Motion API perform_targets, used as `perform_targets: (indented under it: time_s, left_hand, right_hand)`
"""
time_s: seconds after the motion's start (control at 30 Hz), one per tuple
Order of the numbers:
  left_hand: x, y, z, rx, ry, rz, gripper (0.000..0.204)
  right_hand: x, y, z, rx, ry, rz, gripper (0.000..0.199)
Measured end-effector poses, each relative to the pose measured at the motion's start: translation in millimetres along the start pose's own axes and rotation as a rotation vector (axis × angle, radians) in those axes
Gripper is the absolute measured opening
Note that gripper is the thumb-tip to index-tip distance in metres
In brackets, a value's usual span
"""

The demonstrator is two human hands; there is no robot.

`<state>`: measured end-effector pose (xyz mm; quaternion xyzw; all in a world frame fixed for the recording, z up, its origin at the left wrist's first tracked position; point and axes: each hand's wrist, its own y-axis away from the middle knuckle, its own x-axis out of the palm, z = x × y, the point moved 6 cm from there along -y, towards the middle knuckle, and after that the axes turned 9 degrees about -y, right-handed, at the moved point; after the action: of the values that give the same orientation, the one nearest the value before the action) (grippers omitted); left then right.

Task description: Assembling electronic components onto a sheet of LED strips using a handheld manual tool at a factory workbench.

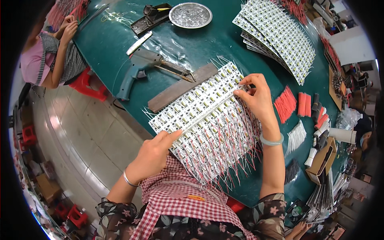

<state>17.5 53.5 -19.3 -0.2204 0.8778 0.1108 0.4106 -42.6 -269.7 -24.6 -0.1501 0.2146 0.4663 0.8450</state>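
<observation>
This looks like an electronics assembly workshop: the green tabletop (pixel 224 40) carries circuit-board panels (pixel 208 132), some wired and others stacked, with a gun-shaped soldering tool (pixel 146 59) and cut wires sorted into coloured bundles (pixel 285 105). A co-worker (pixel 33 66) in a checked apron sits at it on a red stool (pixel 86 82), and cardboard boxes (pixel 48 187) stand across the tiled floor (pixel 96 140).

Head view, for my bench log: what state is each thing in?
Circuit-board panel: red and white wires on nearer half
Left hand: touching the panel
Right hand: fingers at panel's right edge
Soldering gun: lying on its side, power unclear
Metal dish: holding silvery material
Wooden bar: lying flat
</observation>
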Motion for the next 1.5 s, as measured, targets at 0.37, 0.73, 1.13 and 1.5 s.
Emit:
perform_targets:
  time_s: [0.37,0.73,1.13,1.5]
  left_hand:
    - [-18,50,86,-0.446,1.252,-0.227,0.045]
    - [-3,63,84,-0.256,1.506,-0.132,0.053]
    - [7,80,100,-0.259,1.59,-0.168,0.051]
    - [9,72,96,-0.231,1.685,-0.152,0.048]
  right_hand:
    - [64,49,83,-0.51,-0.008,-0.022,0.017]
    - [120,39,108,-0.653,0.702,0.437,0.007]
    - [125,44,110,-0.839,0.906,0.491,0.009]
    - [118,80,107,-0.687,0.981,0.347,0.006]
